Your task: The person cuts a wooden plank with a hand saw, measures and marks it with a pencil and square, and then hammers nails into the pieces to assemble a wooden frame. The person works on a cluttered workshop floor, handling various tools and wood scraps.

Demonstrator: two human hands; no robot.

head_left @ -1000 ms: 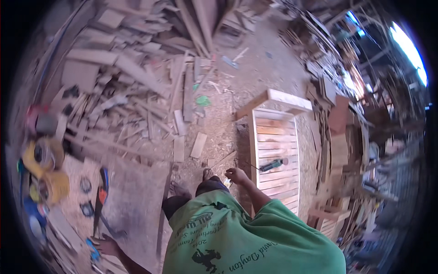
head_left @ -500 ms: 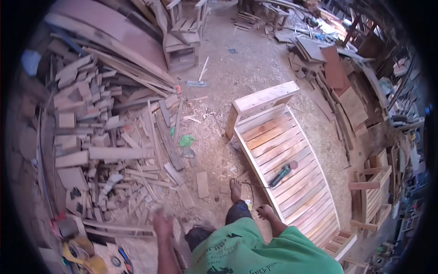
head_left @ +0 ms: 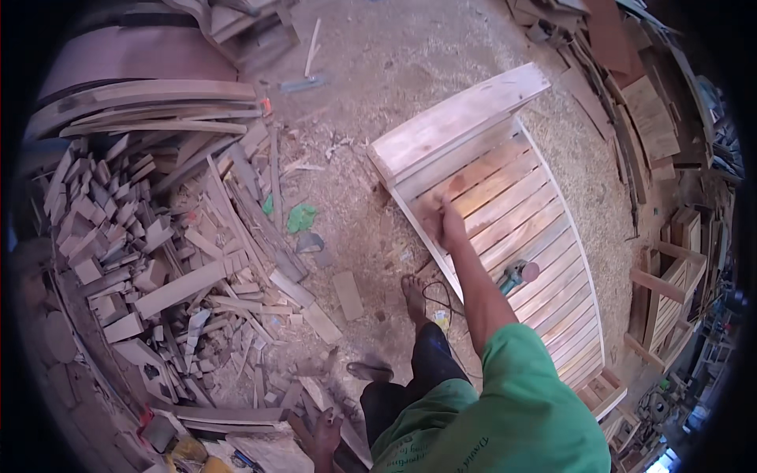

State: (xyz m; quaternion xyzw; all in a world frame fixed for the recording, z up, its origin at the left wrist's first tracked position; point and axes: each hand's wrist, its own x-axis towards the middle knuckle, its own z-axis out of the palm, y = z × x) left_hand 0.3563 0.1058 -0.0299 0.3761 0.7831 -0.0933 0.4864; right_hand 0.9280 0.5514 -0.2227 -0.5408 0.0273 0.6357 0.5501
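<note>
A long slatted wooden bench (head_left: pixel 505 206) of pale timber lies to my right, with a broad raised board (head_left: pixel 461 118) across its far end. My right hand (head_left: pixel 451 227) reaches over the slats by the bench's left rail. Its fingers are smeared, so I cannot make out whether they hold anything. Beside my right forearm, an angle grinder (head_left: pixel 512 277) with a green body and a reddish disc rests on the slats. My left hand (head_left: pixel 326 432) hangs low near scrap boards, loosely open with nothing seen in it.
A big heap of wood offcuts (head_left: pixel 173 260) covers the left side. A dark cord (head_left: pixel 432 293) loops beside my bare foot (head_left: pixel 413 296), and a sandal (head_left: pixel 369 370) lies nearby. Small wooden frames (head_left: pixel 666 288) stand at the right. Sawdust and a green scrap (head_left: pixel 301 218) litter the floor.
My right hand has moved from beside my leg up and forward over the bench's far slats. My left hand has dropped lower. The view has shifted, bringing the bench closer.
</note>
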